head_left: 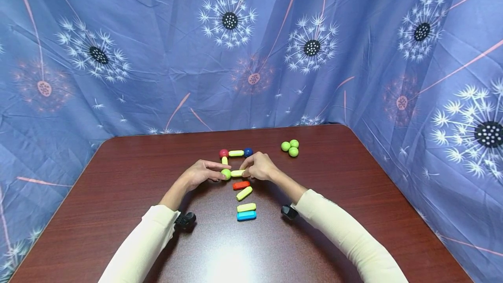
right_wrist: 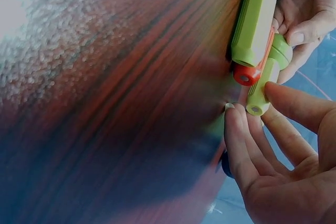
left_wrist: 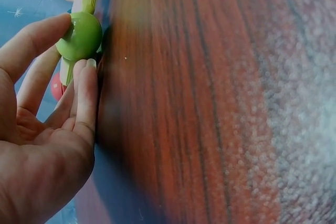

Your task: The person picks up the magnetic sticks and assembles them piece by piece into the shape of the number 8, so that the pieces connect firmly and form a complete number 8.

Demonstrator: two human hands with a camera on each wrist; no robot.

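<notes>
In the head view my left hand (head_left: pixel 199 174) pinches a bright green ball (head_left: pixel 226 174) between thumb and fingers. A short yellow-green rod (head_left: pixel 237 173) sticks out from that ball to the right, and my right hand (head_left: pixel 260 167) pinches its far end. The right wrist view shows that rod's bare round end (right_wrist: pixel 256 109) by the fingertips. Behind the green ball, another yellow-green rod (head_left: pixel 225 160) joins it to a red ball (head_left: pixel 223 153). From the red ball a third rod (head_left: pixel 236 153) runs across to a dark blue ball (head_left: pixel 248 152), partly near my right knuckles.
Nearer me lie a loose red rod (head_left: pixel 241 185), a slanted yellow-green rod (head_left: pixel 244 193), another yellow-green rod (head_left: pixel 246 207) and a blue rod (head_left: pixel 246 216). Three green balls (head_left: pixel 293 152) cluster at the back right of the brown table (head_left: pixel 334 178). A patterned blue curtain (head_left: pixel 165 56) hangs behind.
</notes>
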